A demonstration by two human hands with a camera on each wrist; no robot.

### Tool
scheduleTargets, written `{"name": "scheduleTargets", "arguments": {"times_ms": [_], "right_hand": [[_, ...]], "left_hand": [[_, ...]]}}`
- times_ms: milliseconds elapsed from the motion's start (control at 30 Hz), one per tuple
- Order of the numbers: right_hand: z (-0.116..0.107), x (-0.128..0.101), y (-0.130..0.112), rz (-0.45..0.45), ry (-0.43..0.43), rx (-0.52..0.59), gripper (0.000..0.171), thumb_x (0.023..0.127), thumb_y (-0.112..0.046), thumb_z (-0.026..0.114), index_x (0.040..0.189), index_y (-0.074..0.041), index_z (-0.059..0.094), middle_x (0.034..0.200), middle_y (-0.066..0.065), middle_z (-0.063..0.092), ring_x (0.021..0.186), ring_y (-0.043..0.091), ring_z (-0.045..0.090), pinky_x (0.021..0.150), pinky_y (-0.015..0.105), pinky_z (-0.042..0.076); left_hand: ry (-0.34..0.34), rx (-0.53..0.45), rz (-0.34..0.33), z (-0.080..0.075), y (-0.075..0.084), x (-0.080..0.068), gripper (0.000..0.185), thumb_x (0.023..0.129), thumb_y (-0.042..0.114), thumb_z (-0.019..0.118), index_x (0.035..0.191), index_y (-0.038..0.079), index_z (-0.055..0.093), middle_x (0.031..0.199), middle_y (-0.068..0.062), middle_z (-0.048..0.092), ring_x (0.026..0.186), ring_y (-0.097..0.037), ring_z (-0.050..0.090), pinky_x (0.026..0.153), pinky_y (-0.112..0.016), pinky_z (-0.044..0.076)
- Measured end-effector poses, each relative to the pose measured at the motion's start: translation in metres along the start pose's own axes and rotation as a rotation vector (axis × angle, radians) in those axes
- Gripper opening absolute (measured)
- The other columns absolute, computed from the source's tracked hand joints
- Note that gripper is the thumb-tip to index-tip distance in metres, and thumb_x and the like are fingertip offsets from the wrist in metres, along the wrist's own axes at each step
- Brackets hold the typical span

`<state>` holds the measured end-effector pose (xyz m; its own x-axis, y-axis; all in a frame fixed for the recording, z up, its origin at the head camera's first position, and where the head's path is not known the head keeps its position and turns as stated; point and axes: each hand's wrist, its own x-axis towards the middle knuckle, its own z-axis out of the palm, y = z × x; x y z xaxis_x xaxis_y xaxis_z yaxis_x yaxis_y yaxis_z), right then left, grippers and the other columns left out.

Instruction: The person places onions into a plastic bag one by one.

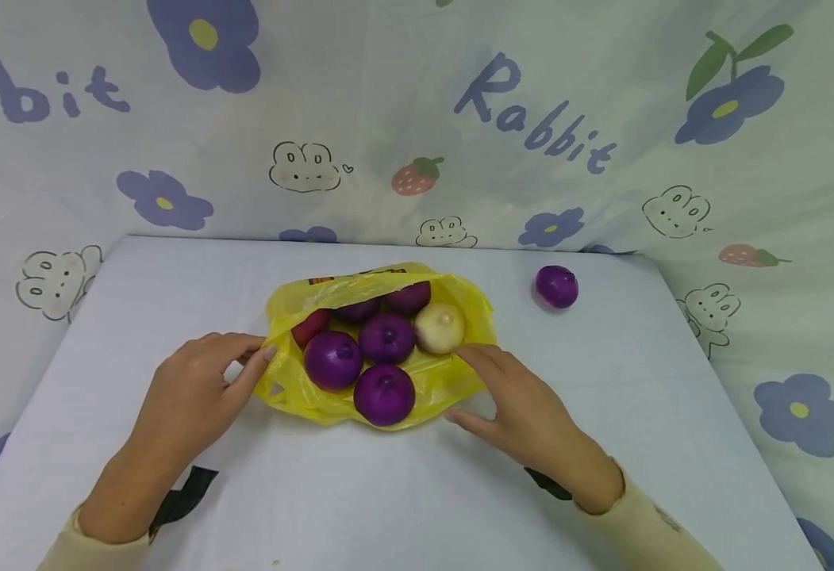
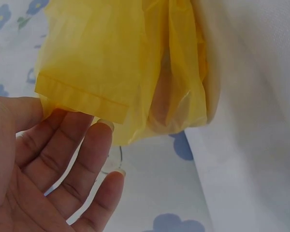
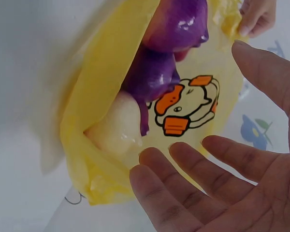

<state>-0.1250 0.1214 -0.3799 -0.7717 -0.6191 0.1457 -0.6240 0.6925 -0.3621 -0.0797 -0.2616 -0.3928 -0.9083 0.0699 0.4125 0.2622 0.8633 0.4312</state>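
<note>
Now hands hold bag — open.

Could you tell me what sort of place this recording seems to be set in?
Probably a makeshift home or staged tabletop setup, not a real kitchen: a plain table backed by a draped cartoon "Rabbit" sheet, with only a yellow bag of onions between the hands.

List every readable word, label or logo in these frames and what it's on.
"Rabbit": purple lettering on the backdrop cloth, upper centre; it repeats at far left, cut by the frame edge to "bbit".
Yellow bag: orange and black print on its far rim in the head view, too small to read.
Orange and black cartoon logo on the bag in the right wrist view: no letters legible.
</note>
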Motion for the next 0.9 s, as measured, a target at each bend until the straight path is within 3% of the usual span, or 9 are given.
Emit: {"name": "scheduleTargets", "arguments": {"times_ms": [900], "right_hand": [[-0.026,-0.014,0.016,0.076,0.088,0.003,0.08,0.084,-0.039,0.09,0.149,-0.009,0.053,0.147,0.007,0.057,0.133,0.027,0.056,0.105,0.049,0.051]], "left_hand": [[-0.021,0.007,-0.017,-0.001,0.001,0.001,0.021,0.092,0.015,0.081,0.108,0.002,0.078,0.093,-0.009,0.077,0.085,-0.03,0.069,0.072,-0.055,0.058]]}}
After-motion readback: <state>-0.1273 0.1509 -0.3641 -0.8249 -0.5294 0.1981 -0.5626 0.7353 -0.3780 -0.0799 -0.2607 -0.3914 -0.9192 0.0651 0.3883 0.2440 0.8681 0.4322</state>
